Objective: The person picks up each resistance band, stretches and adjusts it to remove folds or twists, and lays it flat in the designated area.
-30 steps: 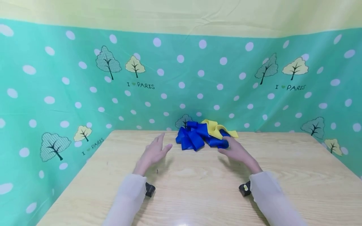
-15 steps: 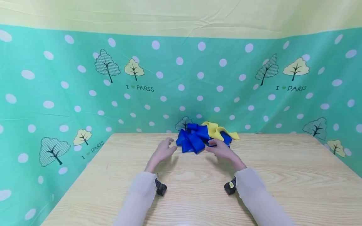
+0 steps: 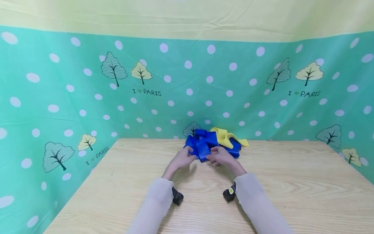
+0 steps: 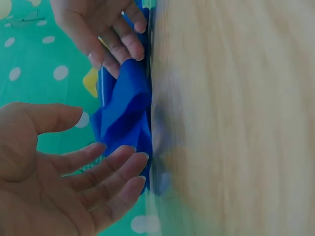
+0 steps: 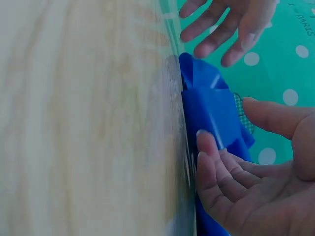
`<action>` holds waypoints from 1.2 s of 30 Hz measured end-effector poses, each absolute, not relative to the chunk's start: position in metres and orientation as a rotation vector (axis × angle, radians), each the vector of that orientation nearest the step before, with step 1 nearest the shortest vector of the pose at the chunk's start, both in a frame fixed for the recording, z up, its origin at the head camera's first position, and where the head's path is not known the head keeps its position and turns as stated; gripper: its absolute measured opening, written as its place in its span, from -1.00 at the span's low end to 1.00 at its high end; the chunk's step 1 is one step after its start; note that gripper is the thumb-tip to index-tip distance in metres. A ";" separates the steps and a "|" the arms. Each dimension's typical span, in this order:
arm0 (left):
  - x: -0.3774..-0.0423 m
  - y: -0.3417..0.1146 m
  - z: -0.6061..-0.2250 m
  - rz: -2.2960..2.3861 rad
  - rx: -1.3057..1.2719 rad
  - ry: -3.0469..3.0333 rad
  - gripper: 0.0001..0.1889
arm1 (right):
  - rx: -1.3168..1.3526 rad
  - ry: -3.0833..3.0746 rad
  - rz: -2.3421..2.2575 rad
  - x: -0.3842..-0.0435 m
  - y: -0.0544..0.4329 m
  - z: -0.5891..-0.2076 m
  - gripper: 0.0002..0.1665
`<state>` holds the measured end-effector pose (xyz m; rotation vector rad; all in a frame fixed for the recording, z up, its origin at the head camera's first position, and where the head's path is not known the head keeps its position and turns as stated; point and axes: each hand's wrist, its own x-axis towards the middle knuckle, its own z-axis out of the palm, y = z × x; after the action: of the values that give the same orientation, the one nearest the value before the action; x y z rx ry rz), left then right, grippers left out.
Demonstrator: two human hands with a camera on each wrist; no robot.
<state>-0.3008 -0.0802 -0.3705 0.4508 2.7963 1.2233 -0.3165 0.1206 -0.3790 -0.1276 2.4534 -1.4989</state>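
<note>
A loosely folded heap of wide, shiny blue band (image 3: 208, 138) lies at the table's far edge. On its right part rests a strip of yellow band (image 3: 224, 137). My left hand (image 3: 181, 159) is at the heap's left front; in the left wrist view its fingers are relaxed and its thumb stands apart. At the front right is my right hand (image 3: 223, 157). The right wrist view shows its fingertips (image 5: 206, 142) against the blue folds, thumb held away. Neither hand grips the band. Whether the left fingertips touch it, I cannot tell.
The pale wooden table (image 3: 140, 182) reaches back to a green dotted curtain (image 3: 163, 110), close behind the heap. Each wrist carries a small black camera, such as the left camera (image 3: 177, 196).
Both hands have moved inward toward each other, the left going right and the right going left from beside the yellow strip. They now frame the blue folds, which look much the same.
</note>
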 end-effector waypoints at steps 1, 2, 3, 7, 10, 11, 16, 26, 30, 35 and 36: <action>-0.300 -0.079 -0.371 1.226 0.444 2.782 -0.58 | -0.127 2.436 -1.512 -0.316 0.120 -0.378 -0.36; -0.300 -0.078 -0.371 1.233 0.438 2.767 -0.57 | -0.126 2.422 -1.524 -0.315 0.120 -0.377 -0.38; -0.299 -0.077 -0.371 1.248 0.437 2.749 -0.56 | -0.129 2.408 -1.541 -0.314 0.121 -0.376 -0.41; -0.298 -0.075 -0.369 1.339 0.436 2.673 -0.52 | -0.226 2.345 -1.617 -0.311 0.122 -0.372 -0.46; -0.298 -0.074 -0.367 1.380 0.455 2.641 -0.50 | -0.259 2.255 -1.724 -0.310 0.121 -0.370 -0.46; -0.297 -0.073 -0.366 1.380 0.463 2.643 -0.49 | -0.255 2.222 -1.765 -0.310 0.121 -0.369 -0.47; -0.295 -0.069 -0.359 1.328 0.560 2.756 -0.56 | -0.326 2.075 -1.918 -0.306 0.117 -0.363 -0.45; -0.292 -0.066 -0.344 1.516 0.591 3.018 -0.92 | -0.277 2.260 -1.814 -0.298 0.115 -0.341 -0.49; -0.291 -0.066 -0.339 1.637 0.577 3.018 -0.91 | -0.206 2.371 -1.791 -0.299 0.114 -0.341 -0.63; -0.288 -0.065 -0.332 1.695 0.612 3.016 -0.88 | -0.280 2.485 -1.701 -0.297 0.111 -0.344 -0.67; -0.287 -0.065 -0.331 1.710 0.621 3.010 -0.88 | -0.329 2.505 -1.675 -0.296 0.110 -0.344 -0.67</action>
<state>-0.2872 -0.0649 -0.3308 0.6213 3.0102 1.7098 -0.2963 0.1102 -0.3440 -0.3294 2.5046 -1.6752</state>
